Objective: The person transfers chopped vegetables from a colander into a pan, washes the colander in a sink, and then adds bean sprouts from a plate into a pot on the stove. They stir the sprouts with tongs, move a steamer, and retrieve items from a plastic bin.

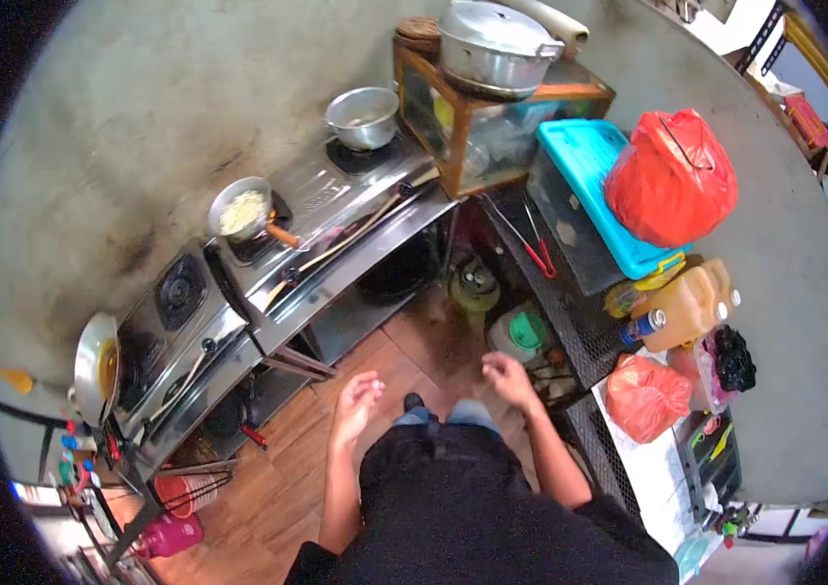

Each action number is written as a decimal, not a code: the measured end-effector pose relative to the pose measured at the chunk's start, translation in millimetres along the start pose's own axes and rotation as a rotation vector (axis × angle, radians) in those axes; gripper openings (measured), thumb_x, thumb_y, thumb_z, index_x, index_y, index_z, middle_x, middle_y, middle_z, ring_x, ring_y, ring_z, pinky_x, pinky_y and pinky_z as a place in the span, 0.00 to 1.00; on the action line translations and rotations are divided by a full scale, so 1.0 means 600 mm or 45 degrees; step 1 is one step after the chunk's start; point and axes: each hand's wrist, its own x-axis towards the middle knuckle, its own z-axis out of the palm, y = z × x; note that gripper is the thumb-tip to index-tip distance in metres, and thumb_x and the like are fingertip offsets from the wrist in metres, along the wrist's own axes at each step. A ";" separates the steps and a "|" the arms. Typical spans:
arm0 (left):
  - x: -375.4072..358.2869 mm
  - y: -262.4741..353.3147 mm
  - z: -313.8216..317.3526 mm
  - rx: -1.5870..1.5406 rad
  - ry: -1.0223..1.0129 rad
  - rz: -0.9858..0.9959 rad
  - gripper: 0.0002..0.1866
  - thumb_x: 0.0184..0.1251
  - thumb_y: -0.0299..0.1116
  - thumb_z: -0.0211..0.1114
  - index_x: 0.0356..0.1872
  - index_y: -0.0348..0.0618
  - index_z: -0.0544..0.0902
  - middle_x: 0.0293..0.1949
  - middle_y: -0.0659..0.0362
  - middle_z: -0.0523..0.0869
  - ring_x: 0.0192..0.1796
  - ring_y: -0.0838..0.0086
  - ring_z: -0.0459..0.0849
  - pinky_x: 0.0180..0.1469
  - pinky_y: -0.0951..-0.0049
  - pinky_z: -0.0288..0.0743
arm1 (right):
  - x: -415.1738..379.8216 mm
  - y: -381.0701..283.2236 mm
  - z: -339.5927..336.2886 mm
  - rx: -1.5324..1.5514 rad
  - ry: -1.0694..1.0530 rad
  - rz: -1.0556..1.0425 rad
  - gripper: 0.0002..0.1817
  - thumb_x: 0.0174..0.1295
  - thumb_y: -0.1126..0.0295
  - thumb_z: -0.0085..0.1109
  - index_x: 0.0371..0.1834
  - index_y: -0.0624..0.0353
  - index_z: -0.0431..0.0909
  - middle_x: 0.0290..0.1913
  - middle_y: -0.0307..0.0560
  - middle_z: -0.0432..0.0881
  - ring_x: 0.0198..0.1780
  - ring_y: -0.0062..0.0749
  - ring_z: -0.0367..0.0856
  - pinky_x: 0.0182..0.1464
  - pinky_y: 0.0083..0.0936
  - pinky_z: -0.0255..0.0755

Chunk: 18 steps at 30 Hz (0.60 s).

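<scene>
1. Left hand (358, 398): released, fingers loosely curled above the floor (287, 458); a pale spot by its fingertips is unclear.
2. Right hand (508, 378): also released, palm hidden, near the green-lidded tub (528, 332), whose base is hidden.
3. Pale food (242, 213) in the saucepan (244, 184): too blurred to identify.

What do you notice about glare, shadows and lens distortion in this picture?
In the head view, lens distortion bows the right edge of the broad grey wall and the corners are black; same view, glare streaks the shiny silver metal stove, while deep shadow darkens the space beneath; same view, the upper-right background is partly washed out.
</scene>
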 end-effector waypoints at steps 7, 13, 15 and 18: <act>0.125 0.070 0.002 0.016 0.072 -0.054 0.18 0.70 0.36 0.61 0.57 0.43 0.76 0.47 0.58 0.85 0.48 0.76 0.82 0.49 0.75 0.73 | 0.288 0.092 -0.137 -0.615 0.483 -0.124 0.18 0.53 0.67 0.65 0.47 0.61 0.78 0.44 0.57 0.79 0.49 0.53 0.77 0.54 0.41 0.71; 0.138 0.079 0.050 -0.189 0.524 -0.078 0.15 0.71 0.36 0.59 0.54 0.42 0.77 0.45 0.58 0.86 0.46 0.75 0.83 0.47 0.74 0.75 | 0.479 0.204 -0.213 -1.007 0.489 -0.007 0.21 0.55 0.62 0.64 0.51 0.58 0.76 0.50 0.59 0.75 0.53 0.56 0.73 0.53 0.47 0.69; 0.151 0.081 0.074 -0.267 0.620 -0.066 0.15 0.71 0.36 0.59 0.54 0.42 0.77 0.45 0.58 0.86 0.46 0.75 0.83 0.46 0.74 0.75 | 0.515 0.253 -0.214 -1.174 0.488 0.061 0.21 0.57 0.59 0.63 0.50 0.59 0.76 0.51 0.59 0.74 0.53 0.57 0.73 0.52 0.48 0.69; 0.160 0.068 0.105 -0.374 0.745 -0.046 0.15 0.71 0.37 0.60 0.54 0.42 0.77 0.45 0.57 0.86 0.45 0.75 0.83 0.46 0.73 0.75 | 0.525 0.247 -0.223 -1.271 0.231 0.127 0.18 0.59 0.58 0.60 0.47 0.59 0.76 0.49 0.59 0.72 0.51 0.58 0.72 0.51 0.50 0.68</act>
